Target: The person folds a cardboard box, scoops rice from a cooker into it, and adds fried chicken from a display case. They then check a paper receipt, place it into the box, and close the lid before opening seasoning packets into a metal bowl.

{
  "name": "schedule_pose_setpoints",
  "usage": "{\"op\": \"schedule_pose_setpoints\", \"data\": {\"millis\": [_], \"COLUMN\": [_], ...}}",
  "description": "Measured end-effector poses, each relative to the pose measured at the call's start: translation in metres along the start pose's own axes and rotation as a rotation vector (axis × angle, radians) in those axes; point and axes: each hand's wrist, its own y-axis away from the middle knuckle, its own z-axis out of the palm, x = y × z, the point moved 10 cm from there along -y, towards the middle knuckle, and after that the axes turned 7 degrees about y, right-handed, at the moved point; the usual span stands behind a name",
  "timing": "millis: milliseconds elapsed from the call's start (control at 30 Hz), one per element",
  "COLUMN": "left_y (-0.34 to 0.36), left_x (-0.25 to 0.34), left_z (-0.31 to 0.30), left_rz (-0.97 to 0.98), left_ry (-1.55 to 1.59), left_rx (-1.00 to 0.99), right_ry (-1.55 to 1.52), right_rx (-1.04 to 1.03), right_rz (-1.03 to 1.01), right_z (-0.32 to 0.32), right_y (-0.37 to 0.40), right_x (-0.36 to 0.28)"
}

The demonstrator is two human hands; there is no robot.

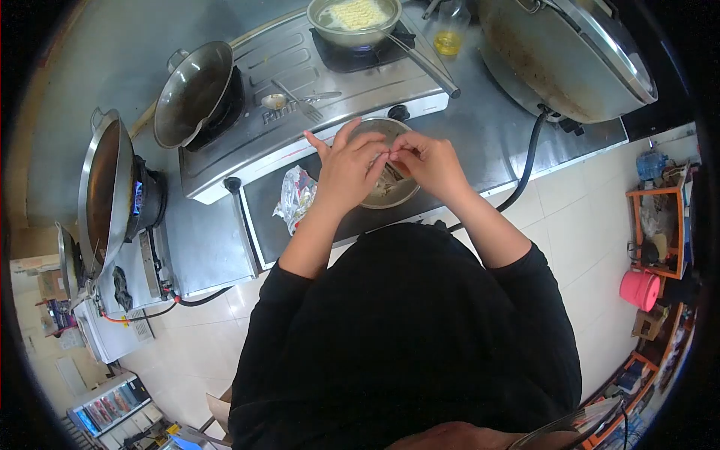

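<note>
The left hand [346, 171] and right hand [433, 163] met above a steel bowl [397, 193] on the bench [495, 135]. Each held a closed pinch grip on one small packet [390, 154], directly over the bowl. The hands hid most of the bowl's contents. A crumpled foil wrapper [296, 196] lay just beside the bowl. Farther back, a pan [330, 34] on a lit burner held a noodle block [358, 13] in water. A glass [448, 39] near it held yellow liquid.

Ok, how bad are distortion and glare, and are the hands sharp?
Head view: heavy fisheye, counter edges bowed, black vignette; mild glare on the flat steel stove top; left hand and right hand sharp over the round metal bowl, but the small item they pinch is too small to identify.
</note>
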Motion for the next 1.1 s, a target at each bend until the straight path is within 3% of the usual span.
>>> {"op": "schedule_pose_setpoints", "data": {"millis": [267,433,667,733,833,967,1100], "left_y": [0.002,0.010,0.009,0.009,0.013,0.021,0.029], "left_x": [-0.013,-0.029,-0.027,-0.034,-0.050,-0.070,-0.081], "left_z": [0.009,0.019,0.020,0.022,0.038,0.045,0.045], "left_rz": [-0.091,-0.228,-0.209,-0.192,-0.383,-0.397,-0.517], "left_ry": [0.272,0.567,0.676,0.629,0.831,0.882,0.993], "left_rx": [-0.019,-0.018,-0.028,-0.031,-0.086,0.002,0.002], "right_ry": [0.276,0.275,0.284,0.262,0.159,-0.010,-0.371], "right_rx": [0.066,-0.020,0.037,0.019,0.002,-0.017,0.066], "right_rz": [-0.383,-0.498,-0.762,-0.674,-0.603,-0.600,-0.306], "right_z": [-0.003,0.011,0.015,0.011,0.012,0.010,0.003], "right_y": [0.004,0.007,0.016,0.009,0.003,0.009,0.003], "right_x": [-0.043,-0.046,-0.053,-0.049,-0.041,-0.030,0.024]}}
